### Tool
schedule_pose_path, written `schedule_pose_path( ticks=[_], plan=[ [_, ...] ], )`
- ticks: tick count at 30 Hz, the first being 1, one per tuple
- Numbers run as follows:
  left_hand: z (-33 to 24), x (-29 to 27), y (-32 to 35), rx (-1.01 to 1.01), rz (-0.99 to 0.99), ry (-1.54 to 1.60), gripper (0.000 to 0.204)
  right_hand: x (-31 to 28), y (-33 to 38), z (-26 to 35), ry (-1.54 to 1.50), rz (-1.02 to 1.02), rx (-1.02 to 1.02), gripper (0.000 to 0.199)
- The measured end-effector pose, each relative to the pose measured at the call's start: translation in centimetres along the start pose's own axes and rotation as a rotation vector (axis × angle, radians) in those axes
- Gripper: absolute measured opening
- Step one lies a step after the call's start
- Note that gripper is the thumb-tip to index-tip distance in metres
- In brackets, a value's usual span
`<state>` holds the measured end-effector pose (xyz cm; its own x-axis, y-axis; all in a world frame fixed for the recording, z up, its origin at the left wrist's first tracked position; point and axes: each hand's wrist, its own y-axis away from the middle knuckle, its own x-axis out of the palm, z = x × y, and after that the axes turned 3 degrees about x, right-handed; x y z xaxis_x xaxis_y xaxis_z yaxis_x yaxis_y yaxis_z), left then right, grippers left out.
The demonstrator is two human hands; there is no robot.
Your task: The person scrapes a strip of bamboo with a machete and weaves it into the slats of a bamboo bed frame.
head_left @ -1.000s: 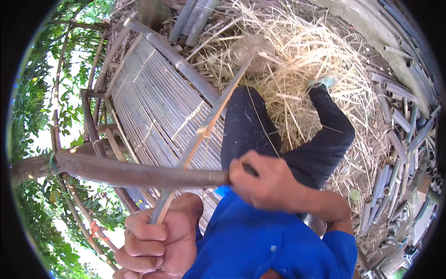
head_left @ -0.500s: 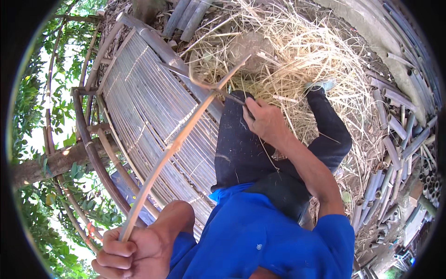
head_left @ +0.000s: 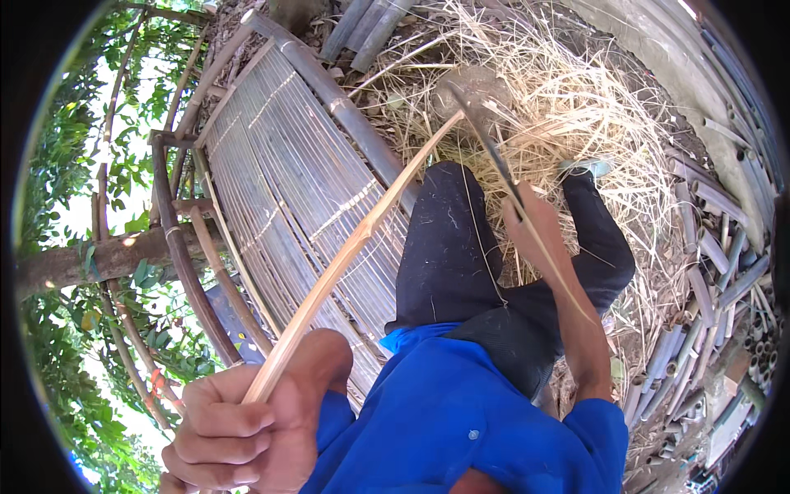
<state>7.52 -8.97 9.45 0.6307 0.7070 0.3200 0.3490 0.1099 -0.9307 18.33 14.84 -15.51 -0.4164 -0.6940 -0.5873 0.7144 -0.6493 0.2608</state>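
My left hand [head_left: 247, 428], at the lower left, is closed around the near end of a long pale bamboo strip [head_left: 360, 236]. The strip slants up and away to the right, with a knobbly node partway along. My right hand [head_left: 535, 226] grips the handle of a knife [head_left: 487, 142] with a long dark blade. That blade meets or lies very close to the strip's far tip; whether they touch I cannot tell. Beside the right wrist and forearm runs a thin pale sliver [head_left: 553, 262]. Its far end is hard to trace near the knife.
A slatted bamboo bench [head_left: 288, 156] stands to the left of my dark-trousered legs [head_left: 444, 247]. Pale shavings [head_left: 576, 107] cover the ground ahead, around a round block [head_left: 473, 95]. Cut bamboo poles [head_left: 699, 280] are heaped at the right.
My right hand has swung right, carrying the knife from across the strip to its far tip. The blade now points away from me. A curled shaving no longer shows on the strip.
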Motion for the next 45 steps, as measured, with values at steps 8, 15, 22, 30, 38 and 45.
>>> schedule_pose_path(
  ticks=[8,15,22,30,38,45],
  plan=[
    [-1.0,2.8,1.3,-0.011,-0.037,-0.154,0.032,-1.6,10.9,11.2,0.083,-0.116,-0.621,0.017],
    [-1.1,3.6,2.5,-0.035,-0.038,-0.061,0.033,-2.0,11.3,11.0,0.09,-0.121,-0.719,0.02],
    [-0.5,3.2,2.8,-0.075,-0.052,0.006,0.031,-1.7,12.4,10.6,0.098,-0.17,-0.848,0.013],
    [0.2,3.3,1.7,0.034,0.001,0.03,0.036,-0.5,10.2,9.6,0.092,-0.11,-0.693,0.014],
    [0.9,3.4,0.6,0.023,0.001,0.059,0.037,5.8,-8.3,-5.6,0.364,-0.081,-0.234,0.015],
    [1.5,2.0,0.2,0.071,-0.026,-0.092,0.039,3.3,-10.3,-4.2,-0.017,0.276,0.172,0.024]
  ],
)
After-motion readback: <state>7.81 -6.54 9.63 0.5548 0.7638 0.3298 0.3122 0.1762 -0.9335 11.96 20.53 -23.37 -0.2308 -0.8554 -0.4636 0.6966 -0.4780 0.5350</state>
